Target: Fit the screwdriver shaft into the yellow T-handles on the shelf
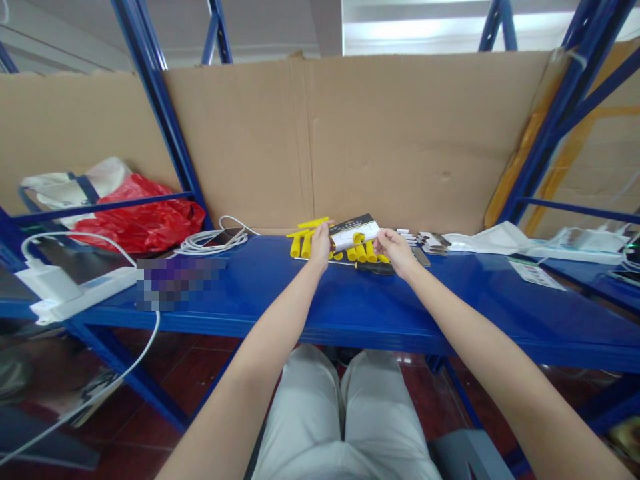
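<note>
Between my two hands is a small white-and-black printed card piece point(350, 235), folded or box-shaped; I cannot tell which. My left hand point(320, 250) grips its left end, fingers closed. At its right end, the thumb and fingers of my right hand point(394, 249) are pinched on the edge. Several yellow tube-like pieces point(296, 247) lie in a row on the blue table point(360, 303), under and beside the card piece, partly hidden by my left hand. A dark-handled tool point(376, 268), perhaps a screwdriver, lies just in front of them.
Stacked small printed card pieces point(433, 243) and a white cloth or bag point(487, 238) lie to the right. Leftward are a coiled white cable point(210, 241), a red plastic bag point(145, 213) and a power strip point(95, 293). A cardboard panel point(380, 133) closes the back between blue posts.
</note>
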`<act>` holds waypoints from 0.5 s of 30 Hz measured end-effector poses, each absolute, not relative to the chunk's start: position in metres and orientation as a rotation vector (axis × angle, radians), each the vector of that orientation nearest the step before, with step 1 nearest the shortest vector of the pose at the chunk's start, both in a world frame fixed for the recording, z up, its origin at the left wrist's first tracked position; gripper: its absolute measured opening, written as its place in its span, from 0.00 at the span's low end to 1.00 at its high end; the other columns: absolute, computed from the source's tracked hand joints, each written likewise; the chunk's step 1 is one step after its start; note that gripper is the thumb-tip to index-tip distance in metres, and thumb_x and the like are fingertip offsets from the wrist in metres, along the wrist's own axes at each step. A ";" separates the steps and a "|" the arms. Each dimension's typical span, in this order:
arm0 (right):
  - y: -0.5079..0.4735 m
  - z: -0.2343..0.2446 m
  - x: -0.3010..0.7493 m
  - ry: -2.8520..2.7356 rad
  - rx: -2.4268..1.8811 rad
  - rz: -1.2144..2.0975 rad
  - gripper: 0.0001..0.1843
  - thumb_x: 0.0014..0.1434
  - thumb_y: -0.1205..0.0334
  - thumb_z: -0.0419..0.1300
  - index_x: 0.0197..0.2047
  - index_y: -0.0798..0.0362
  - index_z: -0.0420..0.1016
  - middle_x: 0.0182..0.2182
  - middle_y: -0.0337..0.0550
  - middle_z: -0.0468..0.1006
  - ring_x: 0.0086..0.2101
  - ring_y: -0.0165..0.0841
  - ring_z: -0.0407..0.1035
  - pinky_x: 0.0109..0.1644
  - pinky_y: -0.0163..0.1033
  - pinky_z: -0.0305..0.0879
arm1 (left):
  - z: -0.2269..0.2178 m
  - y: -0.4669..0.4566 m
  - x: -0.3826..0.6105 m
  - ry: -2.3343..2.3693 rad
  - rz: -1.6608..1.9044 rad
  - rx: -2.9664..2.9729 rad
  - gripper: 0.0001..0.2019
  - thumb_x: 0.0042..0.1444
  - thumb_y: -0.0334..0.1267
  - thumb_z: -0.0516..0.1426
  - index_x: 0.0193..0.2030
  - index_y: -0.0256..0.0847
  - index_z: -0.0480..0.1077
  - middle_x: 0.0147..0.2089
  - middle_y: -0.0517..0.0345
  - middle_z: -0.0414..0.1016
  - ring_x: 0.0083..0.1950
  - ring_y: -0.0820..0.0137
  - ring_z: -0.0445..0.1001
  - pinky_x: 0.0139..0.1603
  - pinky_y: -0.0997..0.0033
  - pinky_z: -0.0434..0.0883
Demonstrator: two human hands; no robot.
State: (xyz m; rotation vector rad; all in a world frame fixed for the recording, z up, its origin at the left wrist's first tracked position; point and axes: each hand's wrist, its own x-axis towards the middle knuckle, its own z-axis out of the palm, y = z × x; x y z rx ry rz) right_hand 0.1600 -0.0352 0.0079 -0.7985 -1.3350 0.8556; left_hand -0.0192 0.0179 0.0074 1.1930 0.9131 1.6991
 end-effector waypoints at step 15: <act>-0.035 0.028 0.185 -0.693 -0.893 0.808 0.11 0.56 0.71 0.55 0.24 0.52 0.61 0.14 0.31 0.64 0.14 0.23 0.58 0.18 0.26 0.57 | 0.025 -0.007 -0.020 1.147 1.644 1.177 0.04 0.58 0.30 0.55 0.37 0.43 0.64 0.23 0.69 0.64 0.17 0.77 0.65 0.20 0.78 0.61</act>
